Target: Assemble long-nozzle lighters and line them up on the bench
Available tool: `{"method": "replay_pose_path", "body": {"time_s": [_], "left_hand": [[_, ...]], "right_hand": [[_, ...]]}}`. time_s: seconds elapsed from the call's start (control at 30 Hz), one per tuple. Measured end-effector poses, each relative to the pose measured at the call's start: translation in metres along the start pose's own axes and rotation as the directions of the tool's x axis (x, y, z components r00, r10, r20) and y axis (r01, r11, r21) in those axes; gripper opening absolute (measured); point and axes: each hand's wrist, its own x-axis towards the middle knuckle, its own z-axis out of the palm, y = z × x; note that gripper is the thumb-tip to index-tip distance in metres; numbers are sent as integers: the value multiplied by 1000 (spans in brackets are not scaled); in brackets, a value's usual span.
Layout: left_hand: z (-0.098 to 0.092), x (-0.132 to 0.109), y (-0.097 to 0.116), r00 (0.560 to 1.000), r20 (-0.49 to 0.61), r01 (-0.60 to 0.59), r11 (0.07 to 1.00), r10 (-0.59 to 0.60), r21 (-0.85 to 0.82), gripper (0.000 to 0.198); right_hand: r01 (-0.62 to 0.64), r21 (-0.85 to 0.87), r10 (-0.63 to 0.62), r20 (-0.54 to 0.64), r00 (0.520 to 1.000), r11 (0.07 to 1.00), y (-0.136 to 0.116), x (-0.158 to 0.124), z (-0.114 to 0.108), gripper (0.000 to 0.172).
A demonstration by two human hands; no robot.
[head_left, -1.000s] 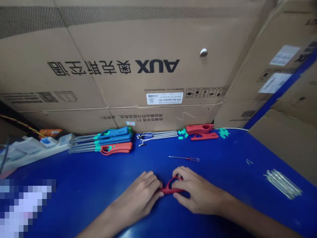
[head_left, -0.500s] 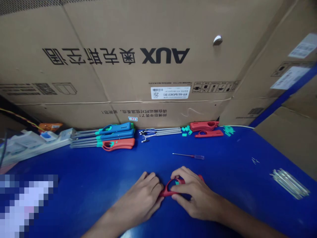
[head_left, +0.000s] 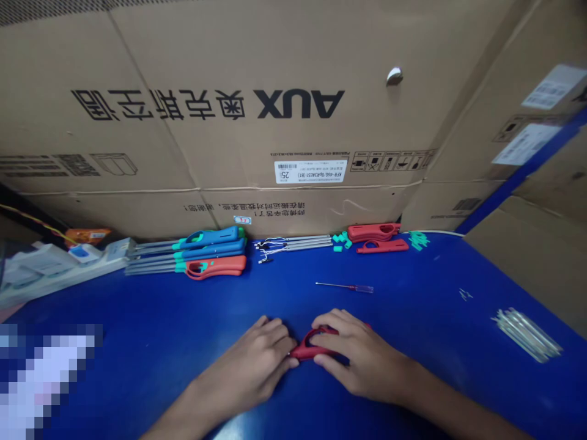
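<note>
A red lighter handle (head_left: pixel 303 351) with a looped trigger guard lies just above the blue table, between my two hands. My left hand (head_left: pixel 263 360) is closed at its narrow front end, fingers pinched; the pinched tip itself is hidden. Over the guard and rear body curls my right hand (head_left: pixel 360 360), gripping the handle and covering most of it. Beyond the hands, a screwdriver (head_left: pixel 346 286) with a clear purplish grip rests on the table.
Assembled long lighters (head_left: pixel 215 247) lie at the back left beside a power strip (head_left: pixel 68 269). Metal rods with wires (head_left: pixel 302 243), green caps (head_left: pixel 338 248), red handle shells (head_left: pixel 383 245) and green parts (head_left: pixel 418 239) line the cardboard wall (head_left: pixel 220 49). Clear tubes (head_left: pixel 527 334) lie right.
My right fingers have shifted over the guard opening, and the green piece seen inside it is now hidden. Both hands keep hold of the handle. The view has shifted slightly.
</note>
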Motion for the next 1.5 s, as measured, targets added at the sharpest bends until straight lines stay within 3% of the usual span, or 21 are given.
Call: {"method": "replay_pose_path", "body": {"time_s": [0.17, 0.27, 0.47, 0.7, 0.77, 0.87, 1.0, 1.13, 1.2, 1.37, 1.5], "left_hand": [[-20, -6, -6, 987, 108, 146, 959, -123, -241, 23], [-25, -9, -12, 979, 161, 171, 942, -129, -288, 30], [-24, -8, -13, 971, 183, 209, 922, -156, -325, 51], [-22, -8, -9, 965, 150, 252, 924, -217, -289, 30], [-19, -9, -9, 968, 115, 247, 933, -224, -263, 32], [-14, -8, -10, 973, 70, 230, 941, -219, -250, 18], [-12, -6, -10, 981, 32, 192, 951, -190, -243, 17], [-12, -5, -11, 992, -31, 115, 979, -122, -166, 18], [-11, -4, -12, 993, -85, 79, 993, -87, -93, 18], [-9, -5, -15, 986, -164, 8, 1000, -7, 5, 16], [-8, -6, -14, 985, -169, 22, 1000, -20, 11, 11]], "right_hand": [[17, -89, -17, -1, 1000, 996, 7, -5, -9, 50], [41, -119, -48, -61, 997, 992, 9, -9, -11, 40], [148, -127, -156, -54, 986, 981, 4, -12, -5, 26], [176, -91, -190, -183, 965, 980, 15, -8, 11, 34], [163, -46, -169, -181, 969, 986, 16, -6, 10, 33], [130, 37, -124, -137, 983, 991, 15, -4, 5, 29], [86, 193, -52, -177, 983, 977, 14, -3, -4, 28], [-27, 399, 162, -311, 936, 917, 20, 0, -12, 26], [-108, 435, 266, -322, 909, 894, 27, 0, -16, 28], [-287, 114, 307, -235, 922, 951, 42, -4, -20, 35], [-246, 16, 245, -168, 955, 969, 38, -7, -20, 31]]}}
